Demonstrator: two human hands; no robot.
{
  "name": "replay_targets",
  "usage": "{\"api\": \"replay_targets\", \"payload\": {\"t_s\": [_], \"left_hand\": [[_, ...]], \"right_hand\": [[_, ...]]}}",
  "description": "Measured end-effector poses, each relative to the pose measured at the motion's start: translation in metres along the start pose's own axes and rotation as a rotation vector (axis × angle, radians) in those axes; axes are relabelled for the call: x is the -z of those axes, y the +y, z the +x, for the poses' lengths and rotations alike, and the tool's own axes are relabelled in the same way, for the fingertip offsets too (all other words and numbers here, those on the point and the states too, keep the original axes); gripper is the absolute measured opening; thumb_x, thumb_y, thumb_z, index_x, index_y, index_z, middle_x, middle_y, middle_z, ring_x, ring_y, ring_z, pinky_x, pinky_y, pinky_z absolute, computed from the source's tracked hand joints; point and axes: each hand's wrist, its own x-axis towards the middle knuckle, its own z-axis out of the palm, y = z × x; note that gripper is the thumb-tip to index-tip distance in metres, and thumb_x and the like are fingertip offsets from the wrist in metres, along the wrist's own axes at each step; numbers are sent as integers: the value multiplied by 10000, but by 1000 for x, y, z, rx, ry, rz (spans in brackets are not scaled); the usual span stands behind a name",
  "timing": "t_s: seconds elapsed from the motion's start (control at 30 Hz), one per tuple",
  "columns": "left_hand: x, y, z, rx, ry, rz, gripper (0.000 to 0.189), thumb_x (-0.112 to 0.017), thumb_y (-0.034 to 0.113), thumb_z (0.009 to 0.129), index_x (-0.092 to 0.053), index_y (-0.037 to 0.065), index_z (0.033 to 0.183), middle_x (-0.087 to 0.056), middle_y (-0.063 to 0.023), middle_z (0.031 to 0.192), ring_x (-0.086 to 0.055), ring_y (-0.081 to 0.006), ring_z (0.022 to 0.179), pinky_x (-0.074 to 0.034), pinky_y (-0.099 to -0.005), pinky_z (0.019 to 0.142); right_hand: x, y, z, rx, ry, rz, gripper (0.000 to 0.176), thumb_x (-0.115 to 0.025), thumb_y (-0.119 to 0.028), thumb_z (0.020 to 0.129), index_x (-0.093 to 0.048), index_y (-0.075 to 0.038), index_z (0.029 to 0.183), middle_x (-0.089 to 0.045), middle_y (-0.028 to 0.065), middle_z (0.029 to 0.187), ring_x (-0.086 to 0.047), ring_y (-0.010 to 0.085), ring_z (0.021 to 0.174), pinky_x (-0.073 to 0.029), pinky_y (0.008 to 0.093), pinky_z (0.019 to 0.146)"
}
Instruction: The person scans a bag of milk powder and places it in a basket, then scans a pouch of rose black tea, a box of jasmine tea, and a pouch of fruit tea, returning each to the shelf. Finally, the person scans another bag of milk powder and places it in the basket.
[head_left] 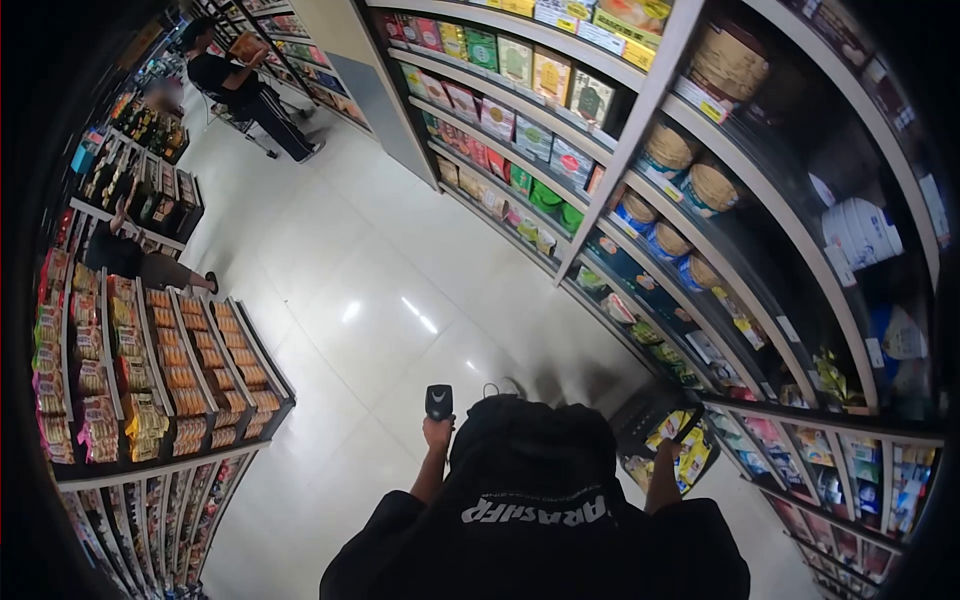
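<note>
My left hand (437,432) is closed around the grip of a black handheld barcode scanner (440,400), held out in front of me above the floor. My right hand (668,454), lower right, is closed on the dark handle (688,427) of a black shopping basket (640,420). Several yellow packets (692,460) lie in that basket. Part of the basket is hidden by my sleeve and shirt, and the fingers of my right hand are small and hard to make out.
Tall shelves (580,165) of boxes, tins and tubs run along the right. A stepped display (205,365) of packaged snacks stands at left. A person in black (245,85) stands up the aisle, another person (150,262) behind the display. Shiny tiles (360,270) lie between.
</note>
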Motion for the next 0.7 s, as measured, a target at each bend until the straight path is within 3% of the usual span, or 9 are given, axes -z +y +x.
{"api": "replay_targets", "payload": {"t_s": [0.1,0.17,0.27,0.3,0.4,0.43,0.57,0.67,0.7], "left_hand": [[26,-19,16,40,140,-75,167,-724,99,689,-684,-25,794,-690,-123,668,-693,-229,577,-548,-362,571],[41,-33,27,68,249,-194,96,-683,58,707,-655,-22,754,-646,-102,620,-639,-198,516,-506,-338,489],[62,-50,37,174,354,-337,66,-654,31,730,-616,-19,709,-598,-81,576,-591,-178,459,-458,-323,418],[70,-48,35,230,373,-359,70,-657,33,727,-610,-19,720,-591,-82,571,-584,-177,450,-454,-320,411],[86,-48,26,274,385,-346,98,-661,49,695,-639,-21,759,-631,-102,615,-612,-186,488,-488,-327,454],[87,-50,22,264,401,-364,112,-678,62,682,-632,-17,746,-633,-99,613,-622,-193,491,-495,-337,469],[80,-75,12,267,404,-317,148,-695,91,673,-637,-18,754,-644,-97,619,-652,-205,522,-519,-356,509],[81,-53,-3,354,390,-258,141,-697,86,680,-652,-17,765,-648,-102,622,-658,-203,531,-521,-346,509],[82,-41,-10,369,395,-261,154,-702,100,678,-662,-24,760,-661,-115,639,-669,-222,555,-529,-367,538]], "right_hand": [[13,-42,-19,-220,-150,316,302,-565,-136,836,-593,28,1088,-663,141,795,-662,233,594,-527,358,509],[32,-72,-42,-321,-281,457,242,-617,-170,846,-593,11,1004,-597,79,694,-598,192,500,-465,320,431],[38,-108,-65,-313,-320,337,344,-727,-284,832,-593,-7,986,-574,71,680,-564,203,473,-450,317,419],[15,-105,-52,-316,-341,430,459,-793,-408,797,-597,-38,986,-588,72,704,-579,210,496,-469,329,444],[-33,-111,-40,-282,-241,397,453,-804,-401,798,-594,-56,1004,-602,72,737,-621,221,552,-504,348,481],[-32,-118,-36,-291,-403,425,383,-799,-322,819,-589,-72,1018,-616,82,767,-645,237,598,-510,368,490],[-6,-180,-97,-258,-515,541,345,-705,-310,904,-580,-9,1017,-632,108,799,-665,259,648,-529,390,518],[-20,-201,-108,63,-595,388,350,-700,-297,902,-584,6,1031,-629,109,796,-672,259,683,-548,376,555],[-17,-219,-125,-80,-580,550,315,-722,-225,869,-589,6,1037,-630,103,797,-674,255,712,-557,361,582]]}}
